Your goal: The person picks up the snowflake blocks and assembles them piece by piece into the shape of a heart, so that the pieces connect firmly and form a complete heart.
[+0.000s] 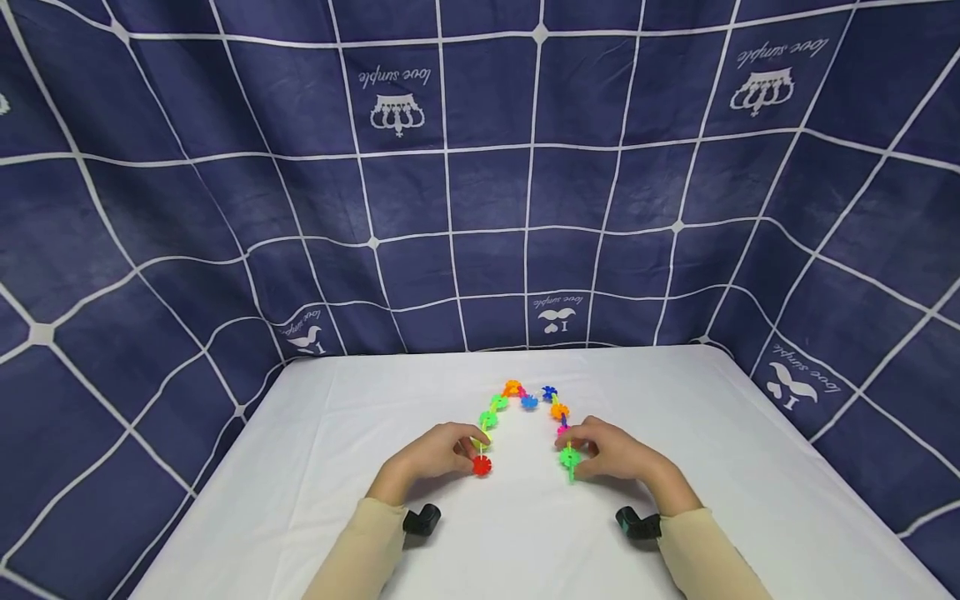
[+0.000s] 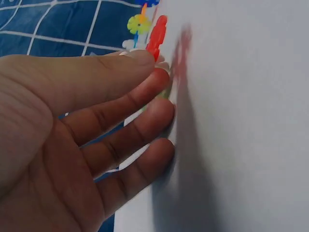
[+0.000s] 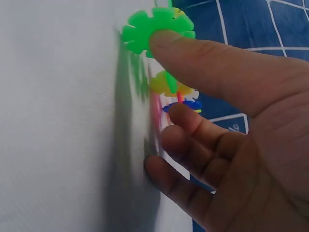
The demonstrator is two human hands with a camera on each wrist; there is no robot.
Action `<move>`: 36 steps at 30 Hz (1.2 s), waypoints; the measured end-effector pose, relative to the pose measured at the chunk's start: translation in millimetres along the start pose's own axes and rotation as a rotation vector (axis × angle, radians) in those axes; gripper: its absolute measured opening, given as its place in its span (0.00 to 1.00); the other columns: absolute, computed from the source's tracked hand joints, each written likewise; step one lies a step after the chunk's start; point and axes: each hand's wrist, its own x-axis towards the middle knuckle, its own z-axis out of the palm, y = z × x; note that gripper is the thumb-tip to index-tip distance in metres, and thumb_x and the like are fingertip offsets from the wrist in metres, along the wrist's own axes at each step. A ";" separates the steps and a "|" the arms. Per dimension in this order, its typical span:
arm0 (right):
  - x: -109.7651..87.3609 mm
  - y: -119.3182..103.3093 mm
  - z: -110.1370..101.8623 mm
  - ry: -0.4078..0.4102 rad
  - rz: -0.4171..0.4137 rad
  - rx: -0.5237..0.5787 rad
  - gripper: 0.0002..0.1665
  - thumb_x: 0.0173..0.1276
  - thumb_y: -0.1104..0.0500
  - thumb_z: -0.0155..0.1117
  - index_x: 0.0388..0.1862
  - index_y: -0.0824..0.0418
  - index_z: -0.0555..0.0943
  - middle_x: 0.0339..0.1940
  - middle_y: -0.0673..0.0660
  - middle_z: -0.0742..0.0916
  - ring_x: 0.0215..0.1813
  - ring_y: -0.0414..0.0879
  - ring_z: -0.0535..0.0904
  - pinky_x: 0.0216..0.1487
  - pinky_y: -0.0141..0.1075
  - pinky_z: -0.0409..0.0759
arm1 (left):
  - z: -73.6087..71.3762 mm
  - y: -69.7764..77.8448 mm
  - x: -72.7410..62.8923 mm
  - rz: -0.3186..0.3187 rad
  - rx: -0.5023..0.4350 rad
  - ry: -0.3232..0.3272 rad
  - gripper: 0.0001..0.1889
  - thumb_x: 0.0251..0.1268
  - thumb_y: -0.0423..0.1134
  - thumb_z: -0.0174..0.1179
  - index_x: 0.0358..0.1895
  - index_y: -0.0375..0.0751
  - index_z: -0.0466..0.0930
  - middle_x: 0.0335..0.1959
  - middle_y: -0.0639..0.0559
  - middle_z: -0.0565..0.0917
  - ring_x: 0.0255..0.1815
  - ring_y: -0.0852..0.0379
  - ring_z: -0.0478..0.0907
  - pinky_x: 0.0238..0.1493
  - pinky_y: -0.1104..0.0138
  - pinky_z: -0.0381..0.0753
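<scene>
A chain of colourful plastic snowflake discs [image 1: 489,419] arches over the white table, its two ends toward me. At its left end my left hand [image 1: 442,450] pinches the chain between thumb and fingers, right beside a red disc [image 1: 482,466]. The left wrist view has that red disc [image 2: 157,35] edge-on above the thumb, with a white disc partly hidden under the thumb tip. On the other side, my right hand [image 1: 611,452] grips the right end at a green disc [image 1: 570,457]. Its thumb presses the face of this green disc [image 3: 157,26] in the right wrist view.
White cloth covers the table [image 1: 300,442]. A navy curtain [image 1: 487,192] with white grid lines hangs behind it and along both sides. At the far part of the arch are an orange disc [image 1: 513,388] and a dark blue disc [image 1: 550,392]. Black devices [image 1: 422,521] sit at both wrists.
</scene>
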 end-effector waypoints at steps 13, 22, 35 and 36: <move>7.5 -1.1 20.2 0.140 -0.100 -0.041 0.16 0.58 0.60 0.76 0.44 0.45 0.86 0.52 0.52 0.74 0.34 0.40 0.73 0.36 0.27 0.73 | 22.2 14.0 8.3 0.069 -0.022 0.016 0.20 0.57 0.28 0.70 0.54 0.40 0.83 0.34 0.54 0.84 0.32 0.66 0.76 0.38 0.74 0.78; 10.0 -4.5 27.7 0.128 -0.202 -0.006 0.09 0.63 0.62 0.72 0.38 0.48 0.86 0.53 0.53 0.78 0.38 0.40 0.77 0.43 0.30 0.79 | 31.8 16.8 12.2 0.100 0.024 0.054 0.18 0.56 0.29 0.72 0.51 0.40 0.83 0.32 0.54 0.84 0.31 0.68 0.76 0.37 0.74 0.77; 12.0 -9.9 38.6 0.146 -0.258 0.070 0.09 0.63 0.65 0.70 0.38 0.50 0.86 0.52 0.53 0.81 0.45 0.47 0.79 0.45 0.32 0.80 | 39.2 27.0 13.6 0.059 0.071 0.080 0.16 0.56 0.36 0.74 0.48 0.47 0.84 0.29 0.61 0.83 0.30 0.70 0.75 0.37 0.74 0.75; 12.0 -10.1 39.4 0.147 -0.256 0.075 0.09 0.63 0.65 0.70 0.37 0.50 0.86 0.52 0.53 0.81 0.45 0.47 0.79 0.45 0.32 0.80 | 39.6 27.9 13.9 0.056 0.081 0.082 0.15 0.55 0.36 0.74 0.47 0.48 0.84 0.29 0.62 0.82 0.30 0.71 0.75 0.37 0.74 0.75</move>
